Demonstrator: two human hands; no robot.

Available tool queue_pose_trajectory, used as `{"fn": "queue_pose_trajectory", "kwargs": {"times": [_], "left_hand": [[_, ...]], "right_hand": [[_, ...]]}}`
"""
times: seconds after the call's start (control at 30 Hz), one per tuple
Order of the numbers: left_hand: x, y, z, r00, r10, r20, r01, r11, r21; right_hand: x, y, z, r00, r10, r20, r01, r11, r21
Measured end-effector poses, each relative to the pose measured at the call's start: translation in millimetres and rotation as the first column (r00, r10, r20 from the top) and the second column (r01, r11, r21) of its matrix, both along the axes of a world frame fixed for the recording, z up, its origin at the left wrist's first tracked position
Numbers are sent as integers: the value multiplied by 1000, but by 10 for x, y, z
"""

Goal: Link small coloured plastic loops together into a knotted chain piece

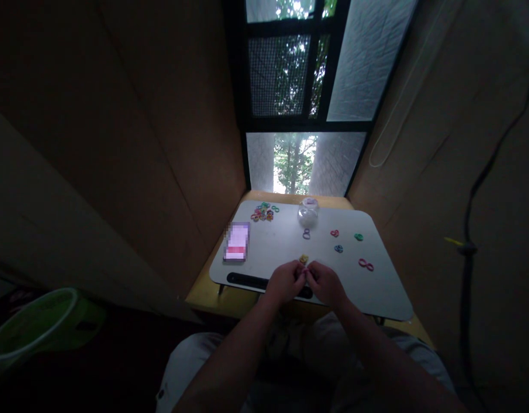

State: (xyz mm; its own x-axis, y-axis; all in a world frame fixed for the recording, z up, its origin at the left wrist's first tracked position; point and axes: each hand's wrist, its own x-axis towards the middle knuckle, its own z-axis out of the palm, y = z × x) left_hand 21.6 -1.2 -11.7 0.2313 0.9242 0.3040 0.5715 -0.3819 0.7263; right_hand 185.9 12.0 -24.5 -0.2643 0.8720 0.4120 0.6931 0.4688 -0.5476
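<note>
My left hand (286, 281) and my right hand (326, 282) meet over the near edge of a small white lap table (281, 238). Both are closed, their fingertips pinching a small pink hair tie (305, 271) that is mostly hidden. Just beyond the fingertips lies a yellow hair tie (304, 259). Farther right, single hair ties are spread out: a red one (334, 233), a blue one (338, 249), a green one (358, 236) and a pink one twisted into a figure eight (366, 264). A pale purple one (306, 233) lies ahead of my hands.
A heap of mixed hair ties (263, 212) sits at the table's far left, above a phone (237, 242) with a lit screen. At the back stands a clear plastic container (308, 213). A black strip (247, 280) runs along the near edge. On the floor is a green basket (69, 321).
</note>
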Motion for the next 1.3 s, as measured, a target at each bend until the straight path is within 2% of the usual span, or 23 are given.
{"fn": "queue_pose_trajectory", "kwargs": {"times": [0.97, 1.3], "left_hand": [[6, 10, -5, 1000, 5, -26, -5, 1000, 7], [6, -16, 42, 1000, 3, -28, -4, 1000, -8]], "right_hand": [[1, -10, 28, 1000, 19, -20, -20, 1000, -4], [4, -13, 39, 999, 26, -33, -26, 1000, -7]]}}
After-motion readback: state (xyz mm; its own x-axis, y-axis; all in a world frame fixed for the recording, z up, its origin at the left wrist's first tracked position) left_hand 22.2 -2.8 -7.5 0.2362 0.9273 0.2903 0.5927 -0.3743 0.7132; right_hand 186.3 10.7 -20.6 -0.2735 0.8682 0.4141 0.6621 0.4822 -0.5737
